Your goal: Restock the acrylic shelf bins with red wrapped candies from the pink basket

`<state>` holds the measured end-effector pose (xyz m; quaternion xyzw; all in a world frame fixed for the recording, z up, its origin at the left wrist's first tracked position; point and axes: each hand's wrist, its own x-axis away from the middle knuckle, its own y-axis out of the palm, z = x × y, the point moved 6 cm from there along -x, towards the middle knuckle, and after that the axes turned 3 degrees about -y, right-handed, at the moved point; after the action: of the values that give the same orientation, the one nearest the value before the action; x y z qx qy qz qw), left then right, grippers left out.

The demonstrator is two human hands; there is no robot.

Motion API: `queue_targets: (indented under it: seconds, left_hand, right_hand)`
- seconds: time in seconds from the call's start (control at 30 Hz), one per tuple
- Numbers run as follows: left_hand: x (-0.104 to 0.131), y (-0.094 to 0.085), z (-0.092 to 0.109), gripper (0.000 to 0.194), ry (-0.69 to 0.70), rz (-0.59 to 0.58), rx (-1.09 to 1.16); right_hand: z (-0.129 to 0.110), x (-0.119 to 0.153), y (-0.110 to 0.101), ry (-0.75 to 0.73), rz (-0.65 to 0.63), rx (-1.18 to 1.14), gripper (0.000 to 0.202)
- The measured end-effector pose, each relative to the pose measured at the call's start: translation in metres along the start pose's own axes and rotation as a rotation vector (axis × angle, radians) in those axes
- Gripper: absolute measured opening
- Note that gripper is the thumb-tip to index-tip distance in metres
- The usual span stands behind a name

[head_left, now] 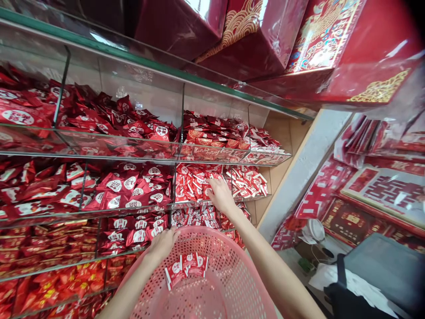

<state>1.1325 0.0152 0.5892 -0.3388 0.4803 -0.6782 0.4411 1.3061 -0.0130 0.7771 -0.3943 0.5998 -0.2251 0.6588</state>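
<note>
A pink perforated basket (232, 266) is below the shelves, with several small red-and-white packets (190, 266) inside. My left hand (163, 243) grips the basket's rim at its far left side. Over a compartment of small red-and-white packets (189, 184) in the shelf, my right hand (219, 195) reaches in with its fingers at the packets. Whether those fingers hold a packet is too small to tell. Just right of this hand, a divider separates another pile of small packets (248, 180).
Glass shelves (133, 155) with dividers hold red wrapped sweets on several levels. Large red boxes (252, 40) stand on the top shelf. At the right are red paper decorations (388, 190), a grey lid-like surface (381, 266) and a white roll (314, 230).
</note>
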Motion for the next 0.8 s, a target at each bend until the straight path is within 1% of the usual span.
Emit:
queue_targets:
  seconds: [0.13, 0.23, 0.33, 0.43, 0.47, 0.5, 0.53, 0.57, 0.6, 0.7, 0.77, 0.8]
  left_hand:
    - [0.0, -0.001, 0.001, 0.046, 0.002, 0.003, -0.012]
    - [0.002, -0.002, 0.002, 0.046, -0.012, -0.007, -0.025]
    - [0.004, -0.004, 0.004, 0.046, -0.013, -0.02, -0.024]
    - [0.005, -0.005, 0.006, 0.046, -0.014, -0.015, -0.026]
    - [0.005, -0.004, 0.006, 0.046, -0.015, -0.018, -0.027]
    - [0.005, -0.004, 0.005, 0.045, -0.019, -0.021, -0.027]
    - [0.005, -0.003, 0.005, 0.045, -0.022, -0.022, -0.027]
    - [0.005, -0.003, 0.004, 0.044, -0.029, -0.024, -0.026]
    - [0.005, -0.002, 0.004, 0.044, -0.033, -0.024, -0.025]
    - [0.004, -0.001, 0.004, 0.044, -0.027, -0.023, -0.032]
    - [0.004, -0.002, 0.005, 0.046, -0.017, -0.022, -0.051]
    - [0.004, -0.002, 0.006, 0.046, -0.014, -0.02, -0.061]
  right_hand:
    - [0.004, 0.005, -0.007, -0.006, 0.046, -0.069, 0.028]
    - [0.007, 0.01, -0.014, -0.02, 0.057, -0.171, 0.019]
    - [0.005, 0.02, -0.031, -0.011, 0.104, -0.26, 0.014]
    - [-0.002, 0.037, -0.052, 0.073, 0.211, -0.36, 0.015]
    - [-0.005, 0.044, -0.055, 0.115, 0.229, -0.415, 0.016]
    - [-0.009, 0.051, -0.053, 0.155, 0.226, -0.483, 0.017]
    - [-0.013, 0.058, -0.046, 0.19, 0.201, -0.563, 0.018]
    - [-0.018, 0.066, -0.035, 0.217, 0.158, -0.647, 0.019]
    - [-0.023, 0.073, -0.019, 0.237, 0.101, -0.732, 0.019]
    - [-0.032, 0.099, 0.046, 0.308, -0.085, -0.97, 0.018]
    - [-0.034, 0.12, 0.092, 0.398, -0.198, -1.118, 0.018]
    - [-0.034, 0.132, 0.112, 0.447, -0.251, -1.174, 0.018]
